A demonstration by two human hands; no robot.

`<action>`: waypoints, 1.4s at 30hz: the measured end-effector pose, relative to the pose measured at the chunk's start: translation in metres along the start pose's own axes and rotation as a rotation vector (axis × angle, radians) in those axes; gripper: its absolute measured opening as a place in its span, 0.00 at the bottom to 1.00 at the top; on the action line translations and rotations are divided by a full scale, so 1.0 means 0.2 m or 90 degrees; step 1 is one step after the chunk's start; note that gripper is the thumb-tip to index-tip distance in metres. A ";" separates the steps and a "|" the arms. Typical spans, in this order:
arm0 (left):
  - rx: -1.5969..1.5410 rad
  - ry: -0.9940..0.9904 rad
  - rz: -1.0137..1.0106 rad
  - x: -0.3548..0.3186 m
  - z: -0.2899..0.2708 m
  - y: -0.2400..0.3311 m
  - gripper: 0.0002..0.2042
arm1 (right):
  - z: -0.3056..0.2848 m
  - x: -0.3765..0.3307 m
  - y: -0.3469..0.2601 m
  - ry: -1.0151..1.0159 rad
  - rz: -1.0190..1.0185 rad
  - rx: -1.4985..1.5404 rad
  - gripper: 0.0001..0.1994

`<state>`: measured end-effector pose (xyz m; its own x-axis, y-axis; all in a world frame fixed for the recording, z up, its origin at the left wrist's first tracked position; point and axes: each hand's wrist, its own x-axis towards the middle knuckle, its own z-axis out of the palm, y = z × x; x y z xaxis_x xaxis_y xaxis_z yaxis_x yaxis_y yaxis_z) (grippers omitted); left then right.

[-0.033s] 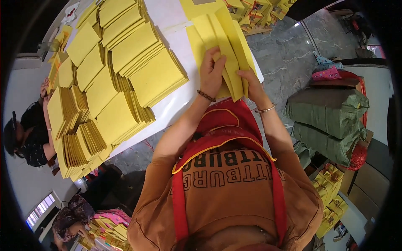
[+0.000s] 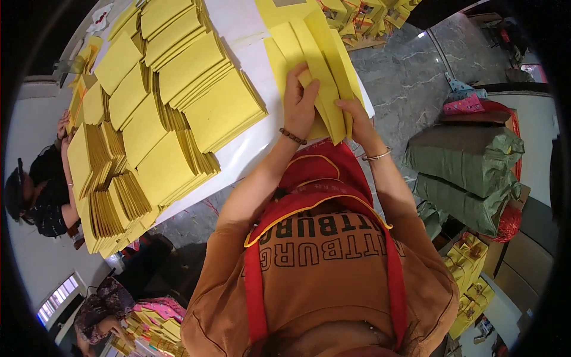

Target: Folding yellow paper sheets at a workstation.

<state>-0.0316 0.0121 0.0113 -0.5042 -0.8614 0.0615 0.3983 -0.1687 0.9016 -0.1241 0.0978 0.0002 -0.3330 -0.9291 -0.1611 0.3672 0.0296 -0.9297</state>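
Far to the left a seated person (image 2: pixel 41 190) in dark clothes is working at the end of the white table (image 2: pixel 250 149); in front of them, fanned stacks of yellow envelopes (image 2: pixel 160 113) are lying in overlapping rows, covering most of the left half of the table.

Moving toward the middle, the left hand (image 2: pixel 299 104), with a beaded bracelet at the wrist, is pressing flat, fingers closed together and thumb tucked, onto a small sheaf of yellow folded sheets (image 2: pixel 318 65); it is pinning rather than pinching, the palm lying over the sheaf's near end. The sheaf is sitting at the table's near right edge, just ahead of the red apron (image 2: pixel 321 178); its long axis is running away from the person and leaning slightly left at the far end, so the sheets are stretching up and forward from both hands.

Just to the right, the right hand (image 2: pixel 355 116), wearing a thin bangle, is gripping the sheaf's near right corner, fingers curled round the edge of the outermost sheet; whether the thumb is underneath I cannot tell. Both hands are touching the sheaf, the right one sitting a little nearer the body and at the free edge.

Farther right, green wrapped bundles (image 2: pixel 470 172) are resting on the grey floor, well apart from the table.
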 end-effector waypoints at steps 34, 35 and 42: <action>0.057 -0.071 -0.060 0.00 -0.09 -0.02 0.15 | 0.09 0.00 -0.06 -0.054 -0.114 -0.208 0.40; 0.056 -0.071 -0.060 0.00 -0.09 -0.02 0.15 | 0.09 0.00 -0.06 -0.052 -0.118 -0.199 0.39; -0.004 0.013 0.040 -0.01 -0.06 -0.04 0.20 | 0.08 0.01 -0.04 -0.036 -0.131 -0.292 0.35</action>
<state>-0.0257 0.0094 -0.0009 -0.4618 -0.8803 0.1091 0.4338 -0.1168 0.8934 -0.1143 0.0900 0.0118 -0.3059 -0.9509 0.0470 -0.1254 -0.0087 -0.9921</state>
